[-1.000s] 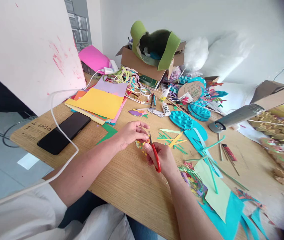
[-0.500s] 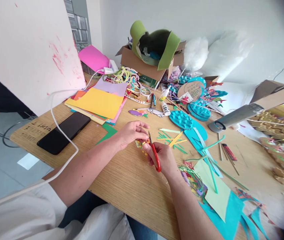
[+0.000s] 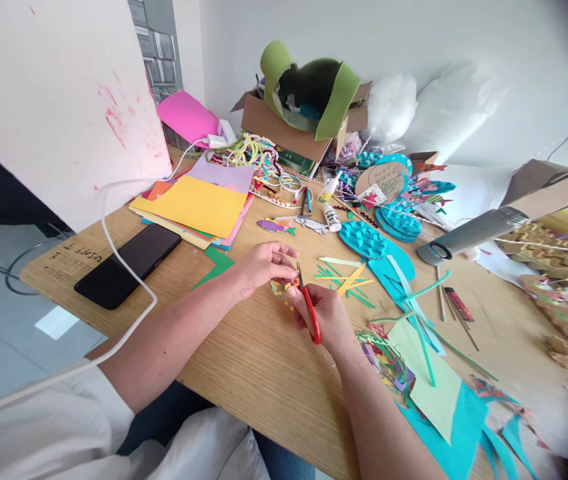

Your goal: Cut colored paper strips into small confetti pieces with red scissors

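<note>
In my right hand [image 3: 328, 313] is a pair of scissors [image 3: 311, 313] with red handles, its dark blades pointing up and away from me. My left hand [image 3: 267, 268] is closed in a pinch beside the blade tips, on what looks like a small yellow piece of paper [image 3: 295, 281], partly hidden by the fingers. Under and between the hands, tiny yellow and green paper bits [image 3: 277, 289] lie on the wooden table [image 3: 244, 347]. Just right of the hands are thin green and yellow paper strips [image 3: 349, 283], some crossing each other.
A black phone [image 3: 129, 265] lies at left, with a white cable [image 3: 114, 235] looping over it. Coloured paper sheets [image 3: 204, 203] are stacked behind it. Glue bottles [image 3: 332, 218], blue foam pieces [image 3: 364, 240] and a metal flask [image 3: 471, 235] are farther back. Pale green paper [image 3: 429, 373] lies at right.
</note>
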Demonstrator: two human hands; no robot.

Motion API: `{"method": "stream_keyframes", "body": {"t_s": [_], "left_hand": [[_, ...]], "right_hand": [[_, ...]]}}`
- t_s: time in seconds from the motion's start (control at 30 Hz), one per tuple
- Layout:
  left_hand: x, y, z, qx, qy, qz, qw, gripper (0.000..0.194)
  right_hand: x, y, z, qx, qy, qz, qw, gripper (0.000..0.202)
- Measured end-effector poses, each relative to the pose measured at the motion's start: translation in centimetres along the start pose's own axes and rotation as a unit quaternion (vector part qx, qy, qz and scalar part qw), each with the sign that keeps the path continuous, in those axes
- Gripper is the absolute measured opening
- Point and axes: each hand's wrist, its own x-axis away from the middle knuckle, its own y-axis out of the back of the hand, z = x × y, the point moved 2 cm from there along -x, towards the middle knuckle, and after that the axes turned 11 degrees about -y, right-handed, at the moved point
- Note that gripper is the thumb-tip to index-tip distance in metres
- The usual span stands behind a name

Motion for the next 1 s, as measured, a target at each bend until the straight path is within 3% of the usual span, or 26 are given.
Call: {"method": "stream_keyframes", "body": {"t_s": [0.5, 1.0], "left_hand": [[0.08, -0.06, -0.10, 0.005, -0.002, 0.004, 1.000, 0.035], [0.00, -0.01, 0.05, 0.007, -0.007, -0.008, 1.000, 0.034]], "right_hand": [[0.13, 0.04, 0.15, -0.028, -0.035, -0.005, 0.999, 0.053], [0.25, 0.01, 0.39, 0.007, -0.001, -0.002, 1.000, 0.055]]}}
